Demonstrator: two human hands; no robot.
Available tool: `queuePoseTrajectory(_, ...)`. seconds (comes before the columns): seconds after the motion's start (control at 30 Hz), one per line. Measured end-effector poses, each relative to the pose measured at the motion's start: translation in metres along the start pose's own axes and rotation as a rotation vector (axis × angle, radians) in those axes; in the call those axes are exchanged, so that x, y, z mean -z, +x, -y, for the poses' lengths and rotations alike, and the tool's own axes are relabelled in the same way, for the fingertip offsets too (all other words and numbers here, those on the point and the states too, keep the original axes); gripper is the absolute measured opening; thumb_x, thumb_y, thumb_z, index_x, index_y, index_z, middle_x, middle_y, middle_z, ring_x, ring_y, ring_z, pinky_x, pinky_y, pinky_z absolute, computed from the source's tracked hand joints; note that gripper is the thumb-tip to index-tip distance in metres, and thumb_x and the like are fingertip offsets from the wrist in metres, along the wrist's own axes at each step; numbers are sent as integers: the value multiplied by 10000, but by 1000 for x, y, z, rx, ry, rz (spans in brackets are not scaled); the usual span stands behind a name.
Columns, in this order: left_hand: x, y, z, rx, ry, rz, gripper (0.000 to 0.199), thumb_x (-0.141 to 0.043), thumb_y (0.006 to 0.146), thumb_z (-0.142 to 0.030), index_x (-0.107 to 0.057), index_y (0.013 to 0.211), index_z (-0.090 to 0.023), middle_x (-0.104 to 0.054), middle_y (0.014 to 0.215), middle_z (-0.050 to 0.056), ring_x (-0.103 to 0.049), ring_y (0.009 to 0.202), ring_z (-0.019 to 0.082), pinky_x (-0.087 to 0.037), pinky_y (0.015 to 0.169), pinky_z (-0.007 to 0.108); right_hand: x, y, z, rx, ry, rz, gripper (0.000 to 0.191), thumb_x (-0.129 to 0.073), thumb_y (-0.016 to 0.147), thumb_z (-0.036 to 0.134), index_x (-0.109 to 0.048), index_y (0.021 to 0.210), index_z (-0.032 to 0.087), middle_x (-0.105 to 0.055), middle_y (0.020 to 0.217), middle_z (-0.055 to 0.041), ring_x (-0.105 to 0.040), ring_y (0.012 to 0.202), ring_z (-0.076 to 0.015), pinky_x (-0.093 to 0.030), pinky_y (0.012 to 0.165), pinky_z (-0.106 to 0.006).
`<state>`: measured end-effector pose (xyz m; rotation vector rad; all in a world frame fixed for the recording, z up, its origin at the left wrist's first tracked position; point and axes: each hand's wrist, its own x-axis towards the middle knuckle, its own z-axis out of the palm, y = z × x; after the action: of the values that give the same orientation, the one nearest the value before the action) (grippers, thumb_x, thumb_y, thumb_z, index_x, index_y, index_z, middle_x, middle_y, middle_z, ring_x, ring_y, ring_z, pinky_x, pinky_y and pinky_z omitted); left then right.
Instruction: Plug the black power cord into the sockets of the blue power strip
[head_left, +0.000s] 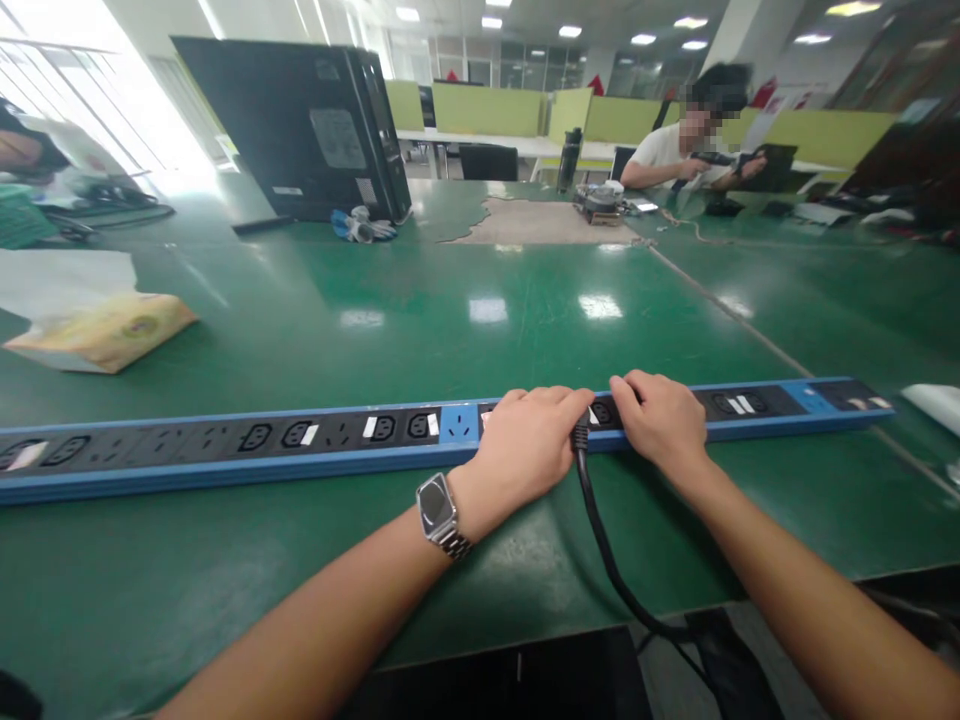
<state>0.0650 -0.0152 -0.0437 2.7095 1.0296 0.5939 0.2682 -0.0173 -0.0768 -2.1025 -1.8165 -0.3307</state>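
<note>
A long blue and black power strip [405,460] lies across the green table, with rows of sockets and small white labels. My left hand [529,435], below a wristwatch [436,508], is closed over the strip near its middle. Its thumb and fingers grip a black power plug [580,432]; whether the plug sits fully in a socket is hidden. From the plug a thick black cable [607,550] runs down over the table's front edge. To the right, my right hand [664,415] wraps over the strip, its fingertips hidden behind the far side. One socket [602,412] shows between my hands.
A tissue pack [112,320] lies at the left. Farther back stand a black computer case [300,140], with gloves [364,225] beside it, and a dark bottle [570,160]. A person [679,150] sits at the back right, holding a dark device. Another person's arm [22,150] shows at far left.
</note>
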Motion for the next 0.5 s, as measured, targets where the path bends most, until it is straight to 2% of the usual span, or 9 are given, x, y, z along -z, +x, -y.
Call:
queuePoseTrajectory(0.1, -2, 2, -2, 59, 39, -17, 332, -465, 884, -161, -541, 1205, -197, -685, 1099, 81, -623, 1052, 236, -486, 884, 412, 0, 0, 0, 1, 3, 4, 477, -328, 937, 478, -654, 728, 199, -646, 720, -75, -561, 697, -191, -258, 596, -293)
queuePoseTrajectory(0.27, -9, 0, 0, 7, -49, -62, 345, -476, 882, -162, -524, 1222, -202, -664, 1177, 59, -609, 1085, 209, -469, 919, 379, 0, 0, 1, -18, 19, 29, 451, -352, 921, 483, -674, 774, 204, -650, 738, -76, -571, 718, -201, -286, 611, -296)
queuePoseTrajectory(0.37, -10, -1, -1, 53, -7, -81, 320, -481, 892, -204, -525, 1209, -189, -676, 1137, 74, -617, 1062, 238, -469, 895, 414, 0, 1, 0, -50, 69, 44, 419, -392, 895, 487, -690, 806, 208, -663, 768, -77, -588, 760, -216, -330, 643, -304)
queuePoseTrajectory(0.43, -10, 0, -1, 79, 41, -77, 292, -493, 887, -218, -544, 1173, -184, -687, 1085, 82, -628, 1027, 254, -473, 866, 426, 2, 2, -4, -65, 233, 47, 368, -462, 855, 491, -693, 811, 208, -677, 797, -70, -602, 790, -219, -373, 674, -308)
queuePoseTrajectory(0.5, -11, 2, -1, 78, 39, -69, 282, -517, 882, -241, -555, 1155, -182, -690, 1062, 82, -633, 1010, 253, -476, 858, 416, 7, 2, -7, -91, 544, 11, 316, -511, 824, 469, -674, 799, 199, -687, 816, -61, -615, 804, -208, -416, 702, -305)
